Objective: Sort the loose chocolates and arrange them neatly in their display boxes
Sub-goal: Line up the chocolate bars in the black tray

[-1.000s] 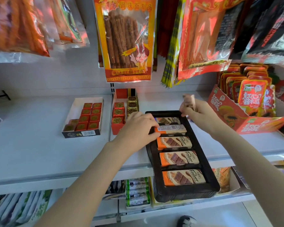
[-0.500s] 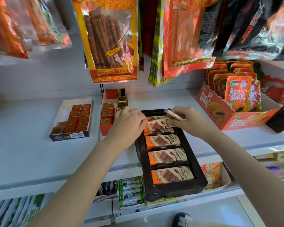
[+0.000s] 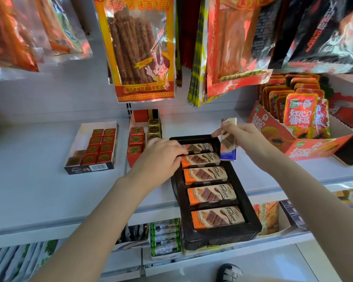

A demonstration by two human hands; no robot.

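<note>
A black display tray point(image 3: 251, 226) lies on the white shelf, holding several orange-wrapped chocolate bars point(image 3: 211, 194) in a row. My left hand point(image 3: 161, 155) rests at the tray's far left corner, fingers curled over the bars near the back. My right hand point(image 3: 245, 137) holds a blue-and-white chocolate bar point(image 3: 228, 143) upright over the tray's far right corner. To the left stand a white box of red foil chocolate squares point(image 3: 101, 146) and a red box with red and gold foil cubes point(image 3: 138, 139).
A red carton of snack sachets point(image 3: 306, 147) stands at the right, with a dark phone point(image 3: 351, 149) beside it. Snack bags point(image 3: 139, 47) hang just above the shelf. More goods fill the lower shelf point(image 3: 165, 237). A shoe point(image 3: 229, 272) shows below.
My right hand has lifted a blue-and-white bar from the back of the tray and turned it upright. My left hand has stayed at the tray's back left.
</note>
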